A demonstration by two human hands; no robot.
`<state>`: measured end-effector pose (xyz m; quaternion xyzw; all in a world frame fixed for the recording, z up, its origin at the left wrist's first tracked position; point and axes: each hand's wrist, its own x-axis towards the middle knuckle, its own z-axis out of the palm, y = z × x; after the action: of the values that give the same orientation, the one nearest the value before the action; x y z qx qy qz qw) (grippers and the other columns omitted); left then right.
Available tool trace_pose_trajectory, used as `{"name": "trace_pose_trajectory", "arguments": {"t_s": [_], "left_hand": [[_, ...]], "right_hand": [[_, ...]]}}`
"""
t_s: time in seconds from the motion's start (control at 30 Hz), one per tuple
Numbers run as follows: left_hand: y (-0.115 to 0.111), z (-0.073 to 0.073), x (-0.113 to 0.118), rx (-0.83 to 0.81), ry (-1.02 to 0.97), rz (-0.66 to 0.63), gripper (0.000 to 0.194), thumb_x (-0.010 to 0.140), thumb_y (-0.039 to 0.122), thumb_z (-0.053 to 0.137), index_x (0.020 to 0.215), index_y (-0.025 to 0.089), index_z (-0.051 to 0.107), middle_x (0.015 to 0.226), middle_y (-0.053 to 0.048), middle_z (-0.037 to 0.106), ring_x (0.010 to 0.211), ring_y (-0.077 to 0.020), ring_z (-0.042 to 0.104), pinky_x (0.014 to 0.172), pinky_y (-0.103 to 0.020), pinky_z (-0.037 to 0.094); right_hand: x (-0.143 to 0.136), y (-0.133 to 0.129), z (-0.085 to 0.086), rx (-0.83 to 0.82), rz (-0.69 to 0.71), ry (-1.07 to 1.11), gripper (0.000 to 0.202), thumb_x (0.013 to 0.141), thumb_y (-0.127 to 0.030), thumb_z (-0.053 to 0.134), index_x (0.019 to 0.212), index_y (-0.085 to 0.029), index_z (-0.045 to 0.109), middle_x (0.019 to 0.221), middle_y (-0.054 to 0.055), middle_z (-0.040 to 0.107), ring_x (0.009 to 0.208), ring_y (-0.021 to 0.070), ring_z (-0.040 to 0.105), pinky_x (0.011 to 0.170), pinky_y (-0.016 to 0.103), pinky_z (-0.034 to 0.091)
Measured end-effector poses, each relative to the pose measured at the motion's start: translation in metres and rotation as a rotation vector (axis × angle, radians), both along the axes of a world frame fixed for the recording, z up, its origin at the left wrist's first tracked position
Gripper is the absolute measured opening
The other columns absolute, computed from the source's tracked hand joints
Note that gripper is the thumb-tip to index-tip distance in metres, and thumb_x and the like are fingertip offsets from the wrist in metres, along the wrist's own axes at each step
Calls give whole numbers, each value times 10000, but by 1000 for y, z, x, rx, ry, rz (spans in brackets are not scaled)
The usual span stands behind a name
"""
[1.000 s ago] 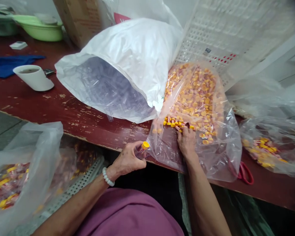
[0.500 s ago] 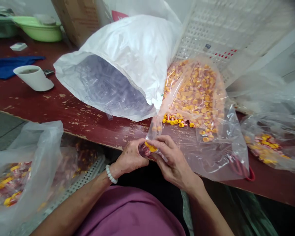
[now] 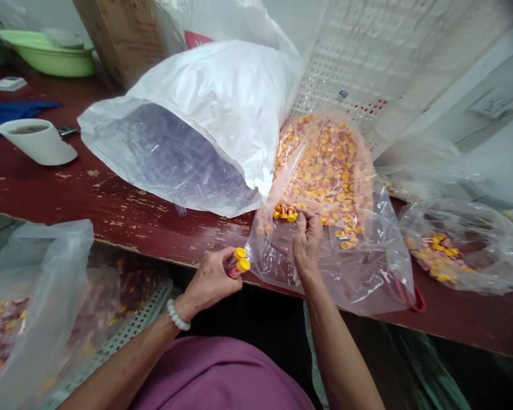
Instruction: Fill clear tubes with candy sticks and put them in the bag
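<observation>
My left hand (image 3: 211,279), with a pale bead bracelet at the wrist, is closed around small tubes with yellow caps (image 3: 242,264) near the table's front edge. Farther right, my right hand (image 3: 308,242) reaches to the mouth of a clear plastic bag (image 3: 325,165) full of yellow-capped pieces. Its fingers are bent at the loose pieces there (image 3: 285,213); whatever they pinch is too small to make out. Left of that bag, a large white sack (image 3: 231,85) lies with its mouth open, showing many clear empty tubes (image 3: 175,154).
A white cup (image 3: 38,142) and a green basin (image 3: 55,57) stand at the left. A white perforated crate (image 3: 350,68) leans behind. Another clear bag (image 3: 479,245) lies at the right. Below the table, bags of capped tubes (image 3: 2,336) lie at the lower left.
My right hand has left my left hand and moved up to the loose pieces at the clear bag's mouth. My left hand keeps its tubes, now with two yellow caps showing. The view has shifted slightly.
</observation>
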<state>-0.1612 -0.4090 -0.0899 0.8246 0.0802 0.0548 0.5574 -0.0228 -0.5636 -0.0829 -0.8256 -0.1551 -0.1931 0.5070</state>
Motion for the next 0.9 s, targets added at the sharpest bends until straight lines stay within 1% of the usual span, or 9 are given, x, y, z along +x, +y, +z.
{"name": "trace_pose_trajectory", "arguments": {"t_s": [0.1, 0.2, 0.27, 0.37, 0.53, 0.63, 0.73, 0.83, 0.9], "left_hand": [[17, 3, 1, -173, 26, 93, 272, 592, 121, 626, 863, 130, 607, 626, 42, 509, 556, -77, 437, 555, -210, 376], [21, 13, 3, -394, 57, 196, 369, 569, 148, 685, 927, 116, 602, 655, 27, 547, 588, -89, 493, 609, -232, 423], [18, 18, 5, -476, 38, 234, 374, 556, 142, 690, 918, 114, 600, 653, 27, 549, 583, -89, 500, 604, -234, 428], [12, 19, 6, -393, -14, 211, 334, 549, 98, 656, 878, 114, 603, 638, 42, 525, 540, -65, 449, 552, -211, 395], [9, 14, 5, -188, -65, 142, 250, 567, 56, 567, 807, 126, 575, 637, 56, 481, 530, -49, 386, 538, -195, 363], [9, 13, 4, -56, -51, 108, 206, 577, 56, 535, 762, 145, 549, 633, 53, 473, 556, -66, 412, 536, -197, 349], [6, 14, 4, 150, -9, 65, 271, 579, 55, 531, 820, 168, 580, 680, 36, 557, 602, -98, 489, 558, -215, 354], [1, 16, 6, 339, 11, 23, 294, 629, 85, 540, 894, 190, 609, 744, 7, 635, 661, -140, 566, 602, -244, 370], [-3, 17, 6, 420, 0, -16, 229, 684, 130, 535, 892, 189, 609, 772, -18, 658, 689, -163, 593, 610, -257, 372]], "right_hand": [[28, -6, -8, -318, 73, -10, 234, 881, -313, 438, 954, -160, 599, 930, 80, 600, 871, 189, 534, 803, 335, 427], [28, 6, -15, -426, 209, 1, 183, 829, -312, 520, 904, -185, 629, 911, 75, 615, 862, 204, 539, 794, 332, 426], [21, 12, -19, -489, 226, 16, 205, 814, -333, 541, 921, -184, 633, 915, 93, 621, 854, 227, 542, 777, 352, 428], [19, 7, -26, -538, 217, 38, 226, 820, -303, 520, 966, -169, 630, 941, 118, 630, 890, 249, 546, 820, 386, 419], [27, -16, -29, -450, 167, 67, 226, 833, -249, 465, 945, -139, 629, 958, 126, 646, 907, 236, 570, 852, 390, 427], [8, -21, -8, -264, 138, 128, 255, 882, -299, 427, 987, -148, 604, 945, 92, 654, 860, 195, 594, 802, 348, 459], [-31, -16, 28, 34, 356, 289, 224, 868, -351, 514, 998, -186, 594, 917, 35, 653, 820, 156, 601, 734, 281, 470], [-66, -7, 55, 0, 665, 420, 154, 865, -285, 539, 972, -206, 617, 878, 1, 656, 782, 126, 597, 717, 249, 461], [-77, -4, 62, -117, 742, 421, 144, 868, -229, 524, 958, -209, 635, 866, -2, 650, 775, 121, 591, 726, 253, 456]]}}
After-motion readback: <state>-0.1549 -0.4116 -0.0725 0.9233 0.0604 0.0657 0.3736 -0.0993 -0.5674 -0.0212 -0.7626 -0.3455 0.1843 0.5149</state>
